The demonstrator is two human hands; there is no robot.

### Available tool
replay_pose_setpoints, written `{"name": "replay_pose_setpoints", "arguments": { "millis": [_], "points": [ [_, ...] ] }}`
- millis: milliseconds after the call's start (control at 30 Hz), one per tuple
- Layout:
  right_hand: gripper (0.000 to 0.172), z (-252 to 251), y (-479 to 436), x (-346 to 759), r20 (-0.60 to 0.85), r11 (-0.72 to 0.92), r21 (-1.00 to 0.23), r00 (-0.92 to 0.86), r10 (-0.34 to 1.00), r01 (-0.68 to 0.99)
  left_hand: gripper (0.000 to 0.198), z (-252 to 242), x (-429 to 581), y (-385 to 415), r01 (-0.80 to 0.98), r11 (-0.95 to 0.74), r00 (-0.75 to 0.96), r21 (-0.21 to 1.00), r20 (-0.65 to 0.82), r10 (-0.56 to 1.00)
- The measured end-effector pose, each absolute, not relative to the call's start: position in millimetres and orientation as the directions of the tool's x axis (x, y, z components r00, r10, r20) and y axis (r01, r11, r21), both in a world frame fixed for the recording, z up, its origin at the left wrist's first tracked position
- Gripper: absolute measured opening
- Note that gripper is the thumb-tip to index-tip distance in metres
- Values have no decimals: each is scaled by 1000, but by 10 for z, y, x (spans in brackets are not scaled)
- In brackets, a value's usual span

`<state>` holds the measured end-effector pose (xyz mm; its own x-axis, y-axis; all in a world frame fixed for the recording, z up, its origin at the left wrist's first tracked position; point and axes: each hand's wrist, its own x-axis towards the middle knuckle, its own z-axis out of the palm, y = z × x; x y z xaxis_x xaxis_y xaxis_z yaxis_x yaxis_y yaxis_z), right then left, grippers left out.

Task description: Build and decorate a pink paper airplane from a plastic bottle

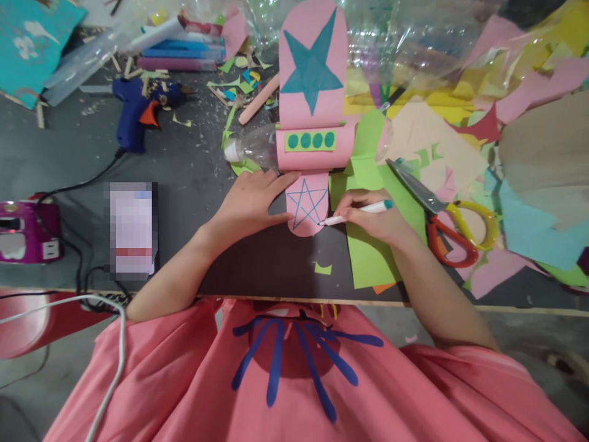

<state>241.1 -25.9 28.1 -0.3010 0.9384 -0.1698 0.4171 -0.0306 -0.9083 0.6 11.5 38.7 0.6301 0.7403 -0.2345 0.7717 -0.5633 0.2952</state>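
A clear plastic bottle (261, 147) lies on its side, wrapped in a pink paper band (315, 162) with a green strip of dark dots. Above it extends a pink paper wing (294, 104) bearing a filled teal star. The nearer pink paper wing (306, 226) carries a star drawn in outline. My left hand (254, 199) lies with fingers apart, thumb and fingertips at that wing's left edge. In my right hand (363, 212) is a white marker (368, 209) with a teal end; its tip touches the outline's lower right point.
Scissors (435, 212) with red and yellow handles lie right of my right hand, among paper scraps. A blue glue gun (133, 113) rests on the left, its cord trailing past a phone (132, 230). Several markers (184, 52) and clear plastic lie at the back.
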Motion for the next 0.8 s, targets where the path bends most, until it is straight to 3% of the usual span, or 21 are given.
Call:
{"name": "replay_pose_setpoints", "arguments": {
  "millis": [233,400,800],
  "points": [
    [19,297,-248,2406,-161,-51,-930,-280,946,365,64,349,-20,110,744,-618,664,254,-168,729],
    [22,221,-231,2429,-167,-126,-965,-167,972,229,63,317,-43,101,718,-657,690,230,-111,716],
    [17,149,-234,2300,-181,-179,-982,-30,983,61,61,284,-59,94,690,-680,708,248,-33,706]
  ]
}}
